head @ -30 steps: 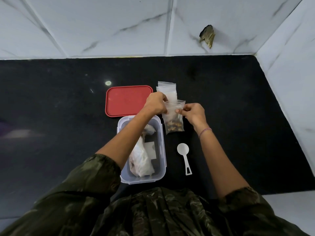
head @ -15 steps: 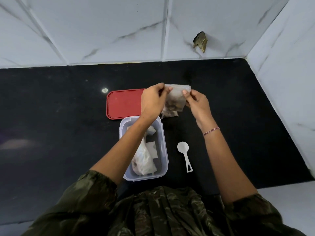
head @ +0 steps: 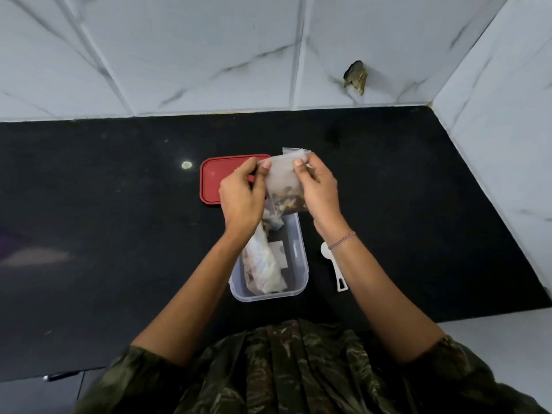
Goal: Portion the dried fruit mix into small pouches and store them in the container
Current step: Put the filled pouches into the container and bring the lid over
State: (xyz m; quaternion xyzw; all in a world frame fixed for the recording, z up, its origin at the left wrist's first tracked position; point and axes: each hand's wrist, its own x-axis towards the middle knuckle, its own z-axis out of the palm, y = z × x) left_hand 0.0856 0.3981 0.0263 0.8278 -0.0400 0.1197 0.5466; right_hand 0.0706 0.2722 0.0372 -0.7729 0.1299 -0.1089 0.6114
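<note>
hands: pouch (head: pixel 283 177) is pinched at its top edge by left hand (head: pixel 242 198) and right hand (head: pixel 319 192) | pouch: held up over the far end of container (head: pixel 301 264), fruit (head: pixel 291 201) gathered at its bottom | container: set on tabletop (head: pixel 119 234), bag (head: pixel 263 264) laid inside | lid (head: pixel 215 180): laid beyond it | spoon (head: pixel 337 273): laid to its right
</note>
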